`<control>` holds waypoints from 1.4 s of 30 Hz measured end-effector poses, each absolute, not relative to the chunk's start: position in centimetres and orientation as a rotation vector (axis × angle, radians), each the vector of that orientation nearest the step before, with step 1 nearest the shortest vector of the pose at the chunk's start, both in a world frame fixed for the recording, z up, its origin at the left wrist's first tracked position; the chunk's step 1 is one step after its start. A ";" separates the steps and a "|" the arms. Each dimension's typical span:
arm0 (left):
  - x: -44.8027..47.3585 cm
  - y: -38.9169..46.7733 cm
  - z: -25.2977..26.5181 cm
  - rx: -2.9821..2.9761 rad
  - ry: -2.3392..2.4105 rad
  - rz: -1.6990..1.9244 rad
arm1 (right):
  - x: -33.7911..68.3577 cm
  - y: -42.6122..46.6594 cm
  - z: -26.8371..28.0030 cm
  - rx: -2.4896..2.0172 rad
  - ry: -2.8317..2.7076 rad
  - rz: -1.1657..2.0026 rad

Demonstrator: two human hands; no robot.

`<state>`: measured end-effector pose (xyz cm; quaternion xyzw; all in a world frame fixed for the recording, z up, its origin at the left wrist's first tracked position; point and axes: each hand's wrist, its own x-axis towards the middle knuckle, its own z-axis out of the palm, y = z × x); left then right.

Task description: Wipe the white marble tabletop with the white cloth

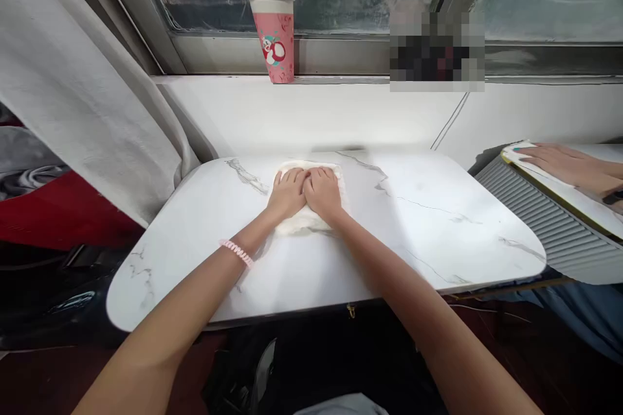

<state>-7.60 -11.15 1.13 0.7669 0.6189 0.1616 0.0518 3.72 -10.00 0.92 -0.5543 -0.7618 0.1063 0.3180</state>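
Note:
A white folded cloth lies flat on the white marble-patterned tabletop, left of its middle. My left hand presses on it with the fingers stretched out towards the back. Close beside it, my right hand also lies flat on the cloth, and the inner edges of the two hands touch. Neither hand is wrapped round anything. Parts of the cloth under both palms are hidden. A pink coiled band circles my left wrist.
A pink paper cup with a red straw stands on the window sill. A grey curtain hangs at left. To the right, another person's hand rests on a separate white surface beside a ribbed grey panel.

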 end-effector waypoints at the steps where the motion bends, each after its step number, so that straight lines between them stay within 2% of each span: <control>1: -7.5 -12.4 1.3 2.332 1.890 0.480 | 3.8 -11.2 1.0 -1.452 -2.013 0.272; 11: -7.8 -22.8 1.0 2.432 1.920 0.380 | 4.6 -21.5 0.6 -1.354 -2.121 0.274; 19: -9.8 -24.4 0.8 2.384 1.946 0.364 | 2.8 -22.8 0.9 -1.349 -2.176 0.340; 33: -15.8 -14.1 1.5 2.322 1.897 0.409 | -3.4 -13.7 1.4 -1.415 -2.092 0.393; 42: -18.2 -5.0 1.0 2.384 1.736 0.577 | -5.8 -5.9 0.7 -1.470 -1.993 0.272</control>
